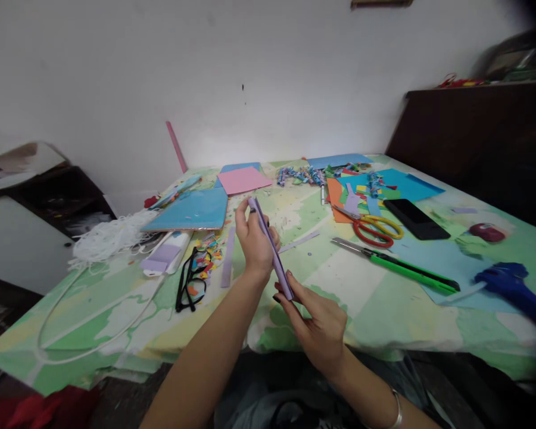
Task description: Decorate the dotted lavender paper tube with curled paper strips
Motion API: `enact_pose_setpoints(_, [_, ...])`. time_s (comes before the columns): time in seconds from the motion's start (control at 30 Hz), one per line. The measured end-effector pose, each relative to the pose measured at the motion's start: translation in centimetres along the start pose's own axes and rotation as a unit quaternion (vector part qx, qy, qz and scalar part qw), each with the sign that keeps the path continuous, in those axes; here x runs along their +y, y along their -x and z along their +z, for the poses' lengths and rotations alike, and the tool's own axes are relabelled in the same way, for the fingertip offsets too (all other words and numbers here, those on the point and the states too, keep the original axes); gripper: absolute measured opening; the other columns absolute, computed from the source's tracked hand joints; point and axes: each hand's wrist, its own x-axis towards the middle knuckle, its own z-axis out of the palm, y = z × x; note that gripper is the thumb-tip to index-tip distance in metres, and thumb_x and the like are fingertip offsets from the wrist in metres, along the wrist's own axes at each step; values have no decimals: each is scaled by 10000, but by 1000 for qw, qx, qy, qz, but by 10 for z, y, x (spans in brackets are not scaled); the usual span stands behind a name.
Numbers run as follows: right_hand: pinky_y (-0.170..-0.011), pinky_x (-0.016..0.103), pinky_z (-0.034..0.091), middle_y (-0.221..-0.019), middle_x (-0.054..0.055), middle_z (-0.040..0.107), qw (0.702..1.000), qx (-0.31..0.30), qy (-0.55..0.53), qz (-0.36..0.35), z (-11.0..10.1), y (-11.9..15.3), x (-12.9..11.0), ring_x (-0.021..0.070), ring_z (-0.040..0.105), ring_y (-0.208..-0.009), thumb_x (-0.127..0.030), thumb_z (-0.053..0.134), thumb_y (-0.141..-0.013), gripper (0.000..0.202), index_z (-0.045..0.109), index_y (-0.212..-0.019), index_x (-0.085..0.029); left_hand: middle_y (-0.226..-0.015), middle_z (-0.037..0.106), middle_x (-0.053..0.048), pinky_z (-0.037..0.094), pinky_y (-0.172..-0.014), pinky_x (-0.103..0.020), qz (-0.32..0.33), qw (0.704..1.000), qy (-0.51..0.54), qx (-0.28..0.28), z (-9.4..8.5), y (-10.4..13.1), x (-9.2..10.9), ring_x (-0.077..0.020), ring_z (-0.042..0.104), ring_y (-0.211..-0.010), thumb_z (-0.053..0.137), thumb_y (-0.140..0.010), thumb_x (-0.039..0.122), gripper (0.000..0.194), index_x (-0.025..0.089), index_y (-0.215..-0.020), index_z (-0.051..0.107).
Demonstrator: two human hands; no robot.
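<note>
A long, narrow roll of purple paper (272,247) slants across the space between my hands, above the near half of the table. My left hand (255,241) is closed around its upper part, fingers curled over it. Down at the lower end, my right hand (319,322) pinches the roll between thumb and fingers. Thin purple paper strips (227,257) lie on the tablecloth to the left of my left hand, and another is just behind the roll. Right of my hands rests a green utility knife (413,273) with its blade out.
Red-and-yellow scissors (375,229), a black phone (415,218) and a blue glue gun (509,286) lie to the right. Black glasses (191,283), paper scraps and a white power strip with a cord (167,253) are left. Coloured sheets (187,208) lie farther back, before the wall.
</note>
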Motion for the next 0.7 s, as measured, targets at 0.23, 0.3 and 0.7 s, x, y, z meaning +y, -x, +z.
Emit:
enact_pose_setpoints(0.23, [-737, 276, 582, -980, 65, 724, 991, -88, -96, 31, -10, -6, 4, 177, 703, -808, -168, 662, -796, 560, 482, -1326, -201, -642, 414, 89, 204, -279, -142, -22, 1000, -9, -8, -2, -2, -2, -8, 332, -269, 429, -823, 243, 380, 285, -1200, 426])
enact_pose_setpoints(0.3, [-754, 276, 584, -1046, 64, 706, 983, -119, -133, 37, -13, -8, 5, 169, 699, -843, -131, 602, -832, 545, 453, -1350, -215, -628, 403, 92, 199, -282, -141, -33, 999, -5, -15, -1, -2, -2, -10, 329, -267, 434, -818, 249, 358, 276, -1176, 431])
enact_pose_setpoints(0.7, [-783, 259, 599, -1070, 45, 695, 984, -61, -168, 23, -11, -10, 6, 176, 681, -941, 2, 582, -784, 506, 586, -1227, -244, -632, 424, 90, 167, -288, -150, -60, 996, 41, -41, -1, -1, -7, -13, 317, -268, 460, -810, 263, 286, 264, -1094, 431])
